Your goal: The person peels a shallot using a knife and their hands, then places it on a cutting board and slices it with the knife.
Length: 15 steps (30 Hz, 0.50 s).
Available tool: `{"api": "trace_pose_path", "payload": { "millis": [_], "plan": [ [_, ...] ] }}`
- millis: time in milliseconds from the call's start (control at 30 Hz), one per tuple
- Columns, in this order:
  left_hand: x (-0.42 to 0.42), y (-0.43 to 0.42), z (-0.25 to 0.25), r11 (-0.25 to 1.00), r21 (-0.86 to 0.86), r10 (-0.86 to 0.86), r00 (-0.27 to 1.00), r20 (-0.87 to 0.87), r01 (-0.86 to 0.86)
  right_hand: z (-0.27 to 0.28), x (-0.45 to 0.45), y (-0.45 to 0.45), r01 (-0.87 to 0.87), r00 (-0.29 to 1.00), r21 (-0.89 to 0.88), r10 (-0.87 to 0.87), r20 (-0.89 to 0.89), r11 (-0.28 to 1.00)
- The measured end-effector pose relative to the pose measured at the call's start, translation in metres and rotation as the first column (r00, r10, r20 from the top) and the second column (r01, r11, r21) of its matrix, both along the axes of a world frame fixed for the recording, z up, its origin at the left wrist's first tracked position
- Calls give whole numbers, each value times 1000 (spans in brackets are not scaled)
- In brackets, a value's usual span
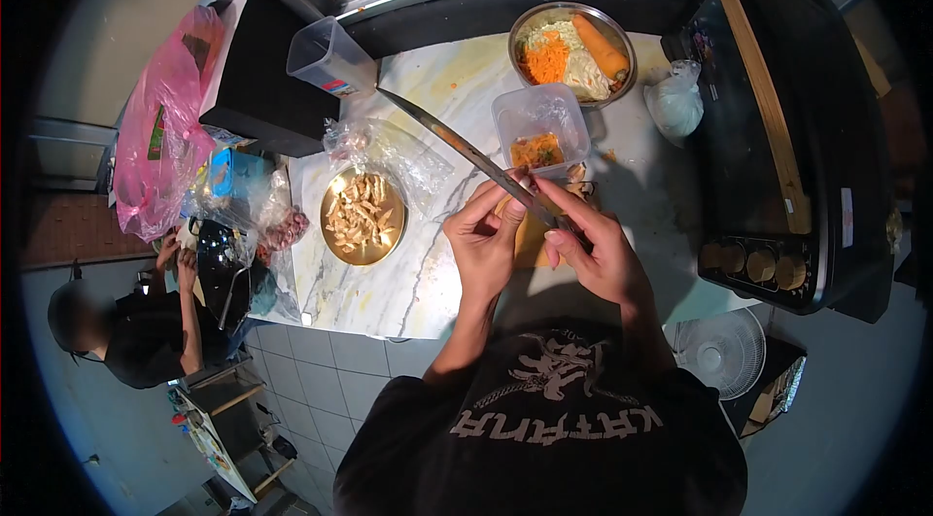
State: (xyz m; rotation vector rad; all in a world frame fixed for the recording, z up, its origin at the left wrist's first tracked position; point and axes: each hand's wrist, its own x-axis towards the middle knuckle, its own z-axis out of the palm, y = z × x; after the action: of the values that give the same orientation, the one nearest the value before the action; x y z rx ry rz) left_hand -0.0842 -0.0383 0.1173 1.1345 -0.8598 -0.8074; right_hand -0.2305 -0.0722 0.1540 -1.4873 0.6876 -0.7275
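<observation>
My left hand (483,242) is closed in a pinch, fingertips close to the knife's blade; a small pale piece seems to be between them, too small to name. Around the rear end of the long knife (442,132) my right hand (604,258) is closed, the handle mostly hidden. The dark, stained blade points up and left over the counter. Beneath my hands part of a yellowish-brown board (530,246) shows. Just beyond them stands a clear plastic container (505,113) with orange food scraps inside.
A steel bowl (630,50) holds shredded carrot, a whole carrot and pale shreds. A round plate (400,224) of pale pieces lies left, near plastic wrap (413,152). A black oven (816,127) borders the right; a tied bag (673,100) sits beside it. Another person (146,331) works far left.
</observation>
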Motion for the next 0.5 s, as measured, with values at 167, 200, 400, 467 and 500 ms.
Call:
{"api": "trace_pose_path", "payload": {
  "millis": [167, 200, 400, 467, 500],
  "plan": [
    [1, 1, -6, 1000, 1, 2, 998, -69, -2, -3, 0, 0, -21, 1000, -20, 21, 16, 1000],
    [1, 1, -6, 1000, 10, -8, 998, -66, 9, -3, 0, 0, -20, 1000, -20, 21, 16, 1000],
    [-2, 3, -1, 999, 45, 24, 995, -100, -19, -11, 1, 2, 35, 999, -48, -33, 39, 998],
    [-1, 4, -1, 998, 62, 23, 996, -90, -17, -10, 0, 2, 41, 999, -63, -41, 8, 997],
    [-1, 5, -2, 997, 80, 21, 997, -80, -14, -10, 0, 2, 42, 999, -63, -41, 9, 997]
  ]
}}
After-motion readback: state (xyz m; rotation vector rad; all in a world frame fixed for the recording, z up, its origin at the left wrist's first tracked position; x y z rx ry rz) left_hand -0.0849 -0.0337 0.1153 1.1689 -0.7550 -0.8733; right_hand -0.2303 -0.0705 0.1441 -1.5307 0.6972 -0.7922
